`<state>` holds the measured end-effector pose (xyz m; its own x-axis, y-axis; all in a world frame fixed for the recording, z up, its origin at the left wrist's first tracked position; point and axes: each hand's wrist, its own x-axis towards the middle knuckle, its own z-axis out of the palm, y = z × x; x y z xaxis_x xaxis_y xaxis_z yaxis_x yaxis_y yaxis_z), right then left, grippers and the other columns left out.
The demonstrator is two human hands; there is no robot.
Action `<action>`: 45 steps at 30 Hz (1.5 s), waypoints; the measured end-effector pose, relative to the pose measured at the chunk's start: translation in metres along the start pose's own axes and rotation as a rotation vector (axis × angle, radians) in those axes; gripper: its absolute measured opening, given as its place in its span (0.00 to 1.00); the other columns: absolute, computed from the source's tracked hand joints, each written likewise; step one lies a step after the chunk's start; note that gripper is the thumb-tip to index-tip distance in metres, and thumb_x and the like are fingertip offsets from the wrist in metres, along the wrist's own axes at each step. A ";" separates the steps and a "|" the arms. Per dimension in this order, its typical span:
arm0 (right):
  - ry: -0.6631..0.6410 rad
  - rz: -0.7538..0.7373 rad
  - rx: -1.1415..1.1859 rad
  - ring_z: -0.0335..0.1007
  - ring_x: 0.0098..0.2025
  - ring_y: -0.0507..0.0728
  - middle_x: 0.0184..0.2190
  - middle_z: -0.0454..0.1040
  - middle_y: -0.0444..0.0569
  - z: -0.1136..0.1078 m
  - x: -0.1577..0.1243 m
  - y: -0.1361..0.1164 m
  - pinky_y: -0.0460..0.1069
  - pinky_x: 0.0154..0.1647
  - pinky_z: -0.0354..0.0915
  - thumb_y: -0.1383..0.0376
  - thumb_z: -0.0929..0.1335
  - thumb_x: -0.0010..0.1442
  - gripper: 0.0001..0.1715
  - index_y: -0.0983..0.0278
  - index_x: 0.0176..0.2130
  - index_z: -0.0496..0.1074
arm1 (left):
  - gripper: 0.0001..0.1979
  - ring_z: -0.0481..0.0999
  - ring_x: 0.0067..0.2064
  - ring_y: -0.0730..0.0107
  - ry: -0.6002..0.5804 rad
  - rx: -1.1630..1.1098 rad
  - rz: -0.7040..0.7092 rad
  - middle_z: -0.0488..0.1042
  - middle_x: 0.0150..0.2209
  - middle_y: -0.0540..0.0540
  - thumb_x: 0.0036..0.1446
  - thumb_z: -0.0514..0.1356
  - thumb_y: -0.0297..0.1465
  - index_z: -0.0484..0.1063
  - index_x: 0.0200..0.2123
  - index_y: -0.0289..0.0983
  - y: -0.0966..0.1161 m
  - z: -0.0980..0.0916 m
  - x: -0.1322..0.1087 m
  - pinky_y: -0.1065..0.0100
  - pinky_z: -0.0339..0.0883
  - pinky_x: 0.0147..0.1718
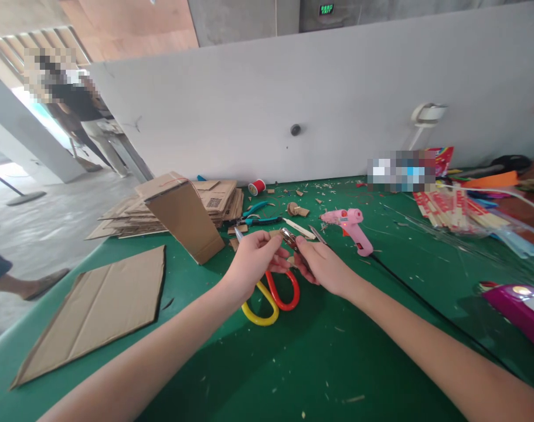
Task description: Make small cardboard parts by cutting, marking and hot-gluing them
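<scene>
In my right hand [322, 264] is a small plier-like tool [288, 236] with a shiny metal head; the fingers wrap its dark handles. My left hand [258, 258] is closed in a pinch right beside the tool's head; what lies between its fingertips is too small to make out. Below both hands lies a large pair of scissors [261, 321] with one yellow and one red handle loop, its middle hidden by my left hand. A white-handled knife [299, 228] rests just beyond the fingers. To the right is a pink glue gun [348, 225], lying on its side.
A cardboard box [185, 220] leans by stacked cardboard [218, 199]. A flat sheet [112, 305] lies at left. Teal-handled pliers [262, 221], a red thread spool [257, 187] and cardboard scraps lie behind. The glue gun's black cord [420, 299] crosses the green table [337, 363] near a purple device [517, 308].
</scene>
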<state>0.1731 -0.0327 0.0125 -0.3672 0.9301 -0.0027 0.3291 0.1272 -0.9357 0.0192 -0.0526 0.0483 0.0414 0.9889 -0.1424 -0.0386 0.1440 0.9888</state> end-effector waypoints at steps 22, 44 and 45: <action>-0.056 -0.063 -0.004 0.59 0.17 0.48 0.17 0.64 0.42 0.007 -0.008 0.001 0.45 0.19 0.55 0.45 0.52 0.65 0.32 0.64 0.25 0.64 | 0.12 0.70 0.16 0.77 -0.057 0.058 0.057 0.70 0.19 0.50 0.57 0.56 0.28 0.62 0.22 0.34 0.005 -0.009 -0.005 0.74 0.68 0.18; 0.131 -0.292 -0.111 0.61 0.25 0.53 0.22 0.65 0.45 0.024 -0.017 -0.003 0.49 0.27 0.56 0.55 0.52 0.68 0.21 0.62 0.31 0.61 | 0.11 0.74 0.20 0.76 -0.065 -0.023 0.199 0.73 0.22 0.51 0.57 0.58 0.33 0.61 0.26 0.36 -0.006 0.000 -0.006 0.73 0.72 0.23; 0.134 -0.297 -0.138 0.62 0.25 0.54 0.23 0.65 0.45 0.024 -0.018 -0.003 0.49 0.28 0.57 0.56 0.52 0.68 0.21 0.62 0.31 0.61 | 0.10 0.74 0.20 0.76 -0.087 -0.005 0.189 0.73 0.22 0.51 0.58 0.57 0.33 0.61 0.27 0.35 -0.005 -0.002 -0.005 0.73 0.72 0.23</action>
<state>0.1580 -0.0576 0.0066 -0.3499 0.8813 0.3175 0.3427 0.4359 -0.8322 0.0171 -0.0584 0.0435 0.1194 0.9916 0.0506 -0.0586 -0.0439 0.9973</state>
